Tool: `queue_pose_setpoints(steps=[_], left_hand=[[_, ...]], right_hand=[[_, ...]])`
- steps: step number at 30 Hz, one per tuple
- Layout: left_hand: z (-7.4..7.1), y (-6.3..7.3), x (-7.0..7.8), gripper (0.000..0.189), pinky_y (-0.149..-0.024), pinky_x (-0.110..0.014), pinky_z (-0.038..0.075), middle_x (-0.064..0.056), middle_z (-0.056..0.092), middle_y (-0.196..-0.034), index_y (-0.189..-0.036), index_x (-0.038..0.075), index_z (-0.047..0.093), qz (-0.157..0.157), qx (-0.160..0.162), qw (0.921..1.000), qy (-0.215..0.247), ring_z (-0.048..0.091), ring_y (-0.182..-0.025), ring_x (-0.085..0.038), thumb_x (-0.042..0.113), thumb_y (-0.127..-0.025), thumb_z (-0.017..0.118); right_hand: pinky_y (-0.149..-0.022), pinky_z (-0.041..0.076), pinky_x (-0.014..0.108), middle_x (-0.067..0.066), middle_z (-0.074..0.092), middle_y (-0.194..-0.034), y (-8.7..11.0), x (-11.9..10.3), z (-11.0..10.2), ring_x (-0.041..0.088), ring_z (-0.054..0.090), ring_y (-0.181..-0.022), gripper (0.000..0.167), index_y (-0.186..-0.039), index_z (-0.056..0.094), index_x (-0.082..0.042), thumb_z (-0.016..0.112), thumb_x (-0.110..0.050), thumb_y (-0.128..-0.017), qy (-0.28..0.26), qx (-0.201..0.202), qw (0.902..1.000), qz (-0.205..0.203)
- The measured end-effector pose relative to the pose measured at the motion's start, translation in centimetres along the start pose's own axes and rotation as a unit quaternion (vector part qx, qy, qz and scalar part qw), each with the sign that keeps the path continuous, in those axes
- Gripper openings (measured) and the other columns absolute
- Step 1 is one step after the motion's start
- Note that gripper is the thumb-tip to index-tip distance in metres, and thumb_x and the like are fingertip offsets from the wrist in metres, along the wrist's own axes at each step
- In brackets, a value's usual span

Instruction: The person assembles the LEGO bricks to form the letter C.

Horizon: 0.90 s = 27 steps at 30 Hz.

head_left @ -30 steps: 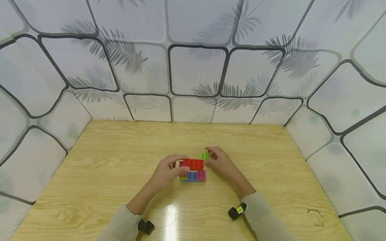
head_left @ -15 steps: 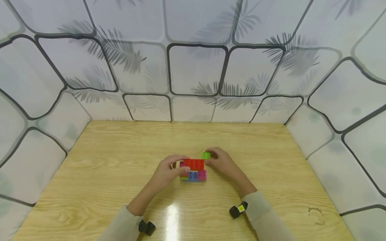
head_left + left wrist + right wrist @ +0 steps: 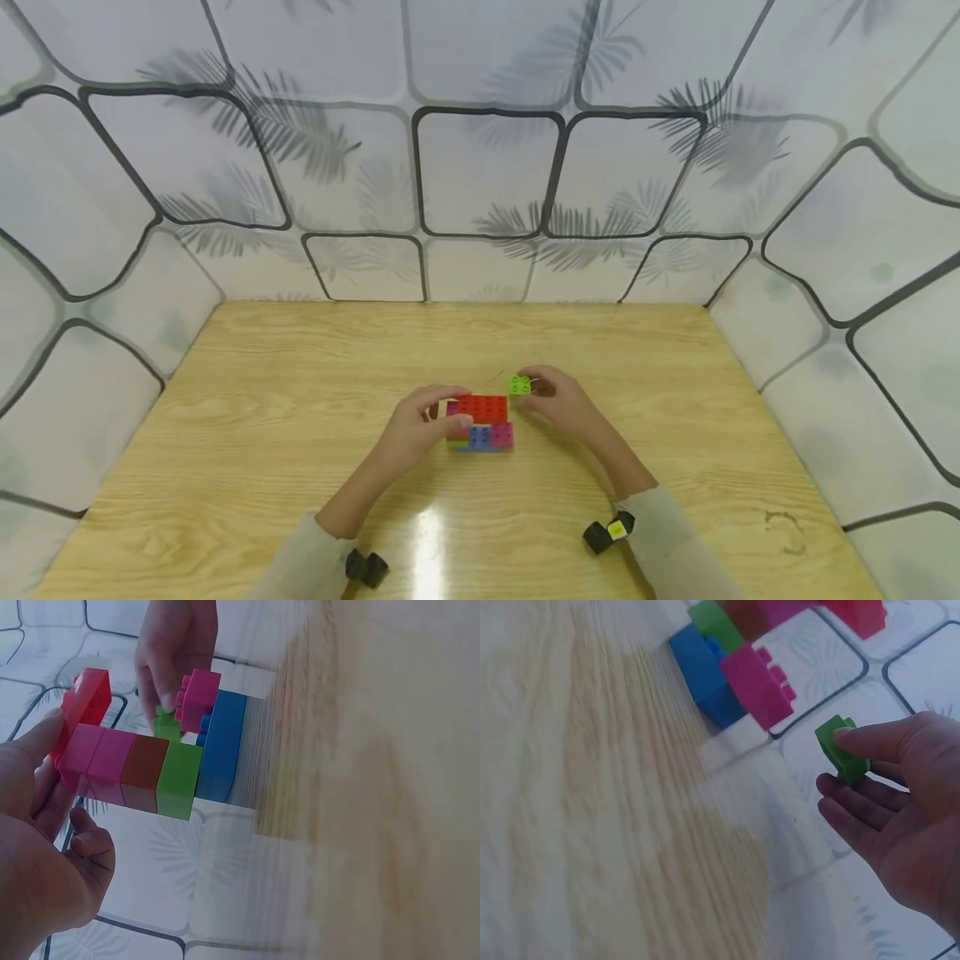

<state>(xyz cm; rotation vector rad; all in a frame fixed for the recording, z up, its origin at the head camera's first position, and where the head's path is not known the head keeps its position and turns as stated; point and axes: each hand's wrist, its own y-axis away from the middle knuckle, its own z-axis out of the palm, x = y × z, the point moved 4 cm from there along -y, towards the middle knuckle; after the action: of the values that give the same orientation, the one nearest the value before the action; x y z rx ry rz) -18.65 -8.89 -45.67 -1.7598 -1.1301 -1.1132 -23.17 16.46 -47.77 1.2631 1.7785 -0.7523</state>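
My left hand (image 3: 408, 429) grips the red brick (image 3: 486, 408) at the top of a toy brick build. Below the red brick, the left wrist view shows a column of two pink bricks (image 3: 109, 765), a brown brick (image 3: 144, 772) and a green brick (image 3: 178, 780). This column stands on one end of a long blue brick (image 3: 223, 750), and a separate pink brick (image 3: 201, 700) sits on its other end. Just right of the build, my right hand (image 3: 562, 404) pinches a loose small green brick (image 3: 844, 750) between thumb and fingers, its studs facing up.
The build stands on a light wooden table (image 3: 300, 350). A patterned white cloth wall (image 3: 487, 175) rises behind the table and along both sides. Black wrist cameras (image 3: 366, 568) sit at both sleeves.
My right hand has drawn the small green brick slightly right, away from the build, and more of the brick shows. The left hand and the build have stayed in place.
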Motion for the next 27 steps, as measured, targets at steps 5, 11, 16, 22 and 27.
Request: queue_pose_setpoints(steps=[5,11,16,22,27], left_hand=[[0.2,-0.1,-0.1,0.034,-0.07,-0.028,0.038,-0.002,0.057,-0.104,-0.125,0.021,0.07,0.002,0.001,1.0,0.007,0.043,-0.087,-0.02,0.027,-0.092,0.075],[0.1,0.2,0.0,0.034,-0.069,-0.027,0.038,0.0,0.056,-0.104,-0.124,0.024,0.07,0.001,0.011,0.9999,0.008,0.043,-0.086,-0.02,0.028,-0.091,0.076],[0.1,0.3,0.1,0.033,-0.068,-0.027,0.038,0.001,0.057,-0.105,-0.123,0.027,0.07,0.003,0.02,0.9998,0.004,0.043,-0.085,-0.02,0.03,-0.091,0.076],[0.2,0.3,0.1,0.033,-0.067,-0.027,0.038,0.001,0.057,-0.106,-0.123,0.027,0.069,-0.001,0.021,0.9998,0.003,0.044,-0.086,-0.021,0.031,-0.091,0.076],[0.2,0.3,0.0,0.037,-0.065,-0.027,0.037,0.0,0.054,-0.103,-0.126,0.025,0.068,-0.013,0.016,0.9998,-0.003,0.042,-0.085,-0.021,0.034,-0.091,0.075]], right_hand=[[-0.092,0.056,0.038,0.01,0.064,-0.131,1.4,-1.0,0.3,0.027,0.064,-0.114,0.044,-0.135,0.059,-0.012,0.072,-0.019,-0.094,-0.077,-0.02,0.9966,0.02],[-0.094,0.054,0.038,0.011,0.061,-0.134,2.4,-1.6,1.2,0.024,0.066,-0.112,0.052,-0.138,0.055,-0.009,0.074,-0.024,-0.092,-0.141,-0.048,0.9882,0.037],[-0.101,0.051,0.042,0.007,0.055,-0.142,2.7,-1.6,1.8,0.024,0.066,-0.114,0.052,-0.137,0.055,-0.014,0.074,-0.031,-0.092,-0.147,-0.074,0.9853,0.044],[-0.101,0.051,0.042,0.013,0.062,-0.136,3.1,-1.8,1.9,0.026,0.067,-0.113,0.05,-0.137,0.054,-0.012,0.073,-0.028,-0.094,-0.171,-0.089,0.9805,0.039],[-0.099,0.052,0.039,0.015,0.06,-0.136,3.2,-2.1,2.1,0.026,0.067,-0.113,0.049,-0.137,0.053,-0.009,0.073,-0.023,-0.094,-0.197,-0.095,0.9755,0.025]])
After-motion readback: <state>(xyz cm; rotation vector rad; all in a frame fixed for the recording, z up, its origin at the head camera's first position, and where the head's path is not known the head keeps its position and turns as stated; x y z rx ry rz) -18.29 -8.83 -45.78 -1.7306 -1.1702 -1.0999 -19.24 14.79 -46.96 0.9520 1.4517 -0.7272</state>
